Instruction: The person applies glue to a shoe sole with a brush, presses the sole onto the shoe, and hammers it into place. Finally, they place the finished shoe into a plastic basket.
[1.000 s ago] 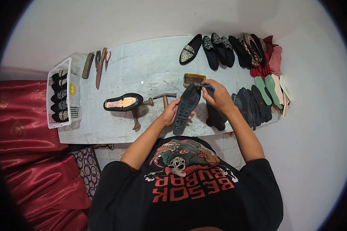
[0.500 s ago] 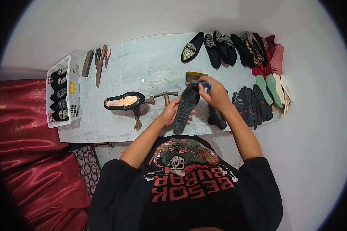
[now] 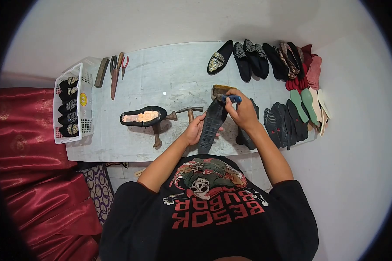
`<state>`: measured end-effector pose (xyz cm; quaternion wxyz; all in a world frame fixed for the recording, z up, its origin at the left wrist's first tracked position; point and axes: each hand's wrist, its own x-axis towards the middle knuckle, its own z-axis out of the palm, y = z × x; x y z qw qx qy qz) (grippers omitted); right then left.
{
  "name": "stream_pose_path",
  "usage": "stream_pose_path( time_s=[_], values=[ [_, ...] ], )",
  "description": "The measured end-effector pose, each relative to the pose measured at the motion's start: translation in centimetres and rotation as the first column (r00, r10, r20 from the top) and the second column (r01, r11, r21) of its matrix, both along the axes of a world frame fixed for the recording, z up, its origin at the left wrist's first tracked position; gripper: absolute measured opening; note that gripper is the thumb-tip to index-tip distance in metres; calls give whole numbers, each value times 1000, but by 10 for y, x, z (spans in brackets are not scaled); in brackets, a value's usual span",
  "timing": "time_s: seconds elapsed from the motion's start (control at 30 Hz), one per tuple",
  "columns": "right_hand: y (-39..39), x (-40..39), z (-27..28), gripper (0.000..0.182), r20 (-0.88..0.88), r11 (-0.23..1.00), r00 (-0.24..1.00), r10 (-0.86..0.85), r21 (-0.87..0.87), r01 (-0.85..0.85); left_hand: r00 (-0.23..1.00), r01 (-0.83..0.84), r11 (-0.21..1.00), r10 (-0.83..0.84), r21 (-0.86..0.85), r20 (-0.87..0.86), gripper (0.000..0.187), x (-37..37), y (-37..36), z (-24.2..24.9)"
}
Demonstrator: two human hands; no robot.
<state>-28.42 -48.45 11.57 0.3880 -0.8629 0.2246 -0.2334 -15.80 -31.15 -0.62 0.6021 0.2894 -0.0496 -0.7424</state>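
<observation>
My left hand [image 3: 194, 132] is closed on the edge of a black shoe sole [image 3: 210, 128], holding it tilted above the table with its gridded face upward. In my right hand [image 3: 244, 114] is a blue-handled brush [image 3: 233, 99], whose brownish tip meets the far end of the sole. Just beyond that end stands an open container [image 3: 222, 89] with a yellowish rim. A black shoe [image 3: 159, 112] with a pale insole surface rests on an iron shoe last stand [image 3: 156, 135], left of my hands. Close to my left hand lies a hammer [image 3: 190, 111].
At the left edge stands a white basket [image 3: 86, 126] of decorated shoes. Pliers [image 3: 125, 67], a knife [image 3: 115, 85] and a sharpening block [image 3: 101, 72] lie behind it. More shoes [image 3: 241, 61] line the back right; black soles [image 3: 283, 124] and green insoles [image 3: 298, 105] lie right.
The brush's blue handle has swung to lie more level, its tip still at the sole's far end. My left hand keeps its hold, and the whole view has shifted slightly.
</observation>
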Motion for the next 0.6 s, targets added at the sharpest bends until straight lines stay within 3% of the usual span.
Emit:
stream_pose_path(
  time_s=[0.07, 0.17, 0.27, 0.3, 0.33, 0.4, 0.47, 0.53, 0.6],
  values=[
    [11, -2, 0, 22, 42, 997, 999, 31, -65, -28, 999, -33, 999, 33, -39, -5, 61, 1, -3, 0],
    [34, -9, 2, 24, 3, 961, 961, 277, -29, -276, 992, -45, 999, 41, -29, -119, 58, 11, -1, -31],
    [32, -12, 0, 24, 16, 964, 966, 257, 72, -258, 994, -44, 999, 44, -2, -101, 56, 14, 0, -21],
    [27, -13, 3, 24, -76, 965, 985, 158, 224, -137, 994, -46, 999, 45, -2, -101, 56, 14, 0, -14],
    [17, -13, 3, 24, -76, 965, 985, 158, 222, -138, 996, -42, 997, 37, -59, -78, 56, 13, -1, -5],
    [-2, -9, 3, 24, 25, 997, 998, 60, -48, -58, 998, -31, 992, 25, -121, -54, 56, 12, -4, 8],
    [-7, -9, 9, 23, 28, 1000, 999, 26, -8, -25, 999, -43, 993, 44, -107, 6, 55, 10, -8, 15],
    [-5, -11, 6, 25, 27, 979, 995, 96, -183, -90, 999, -50, 991, 49, -127, -10, 55, 9, -8, 12],
    [12, -19, 5, 27, 39, 975, 988, 150, -171, -141, 998, -64, 987, 61, -146, -26, 56, 9, -8, 8]
  ],
)
